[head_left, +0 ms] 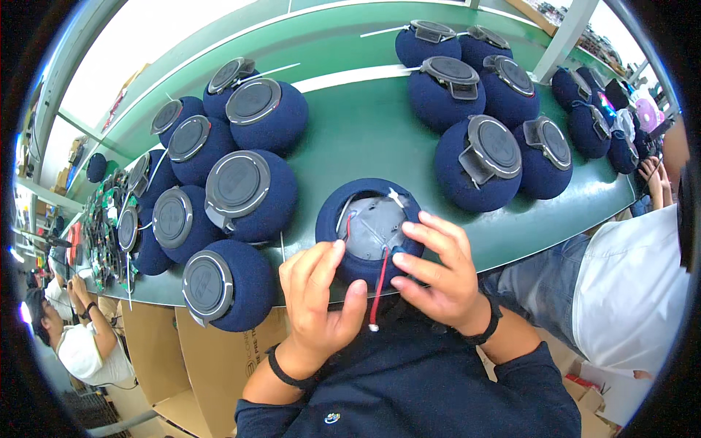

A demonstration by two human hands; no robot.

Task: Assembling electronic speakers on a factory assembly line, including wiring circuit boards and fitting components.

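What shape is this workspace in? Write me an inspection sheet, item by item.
Surface: glossy green tabletop.
Work in hand: round navy fabric-covered housing, grey interior exposed.
Clutter: circuit boards heaped at left; capped navy housings grouped on both sides.
Hands: left hand and right hand at the housing's rim.
Cables: red cable with white connector hangs over the housing's near side.
Surroundings: cardboard boxes below; co-workers at left and right.

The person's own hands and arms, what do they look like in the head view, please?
The left hand and right hand are both ungloved, with bare fingers. A narrow black band circles each wrist, and the dark sleeves stop short of the bands.
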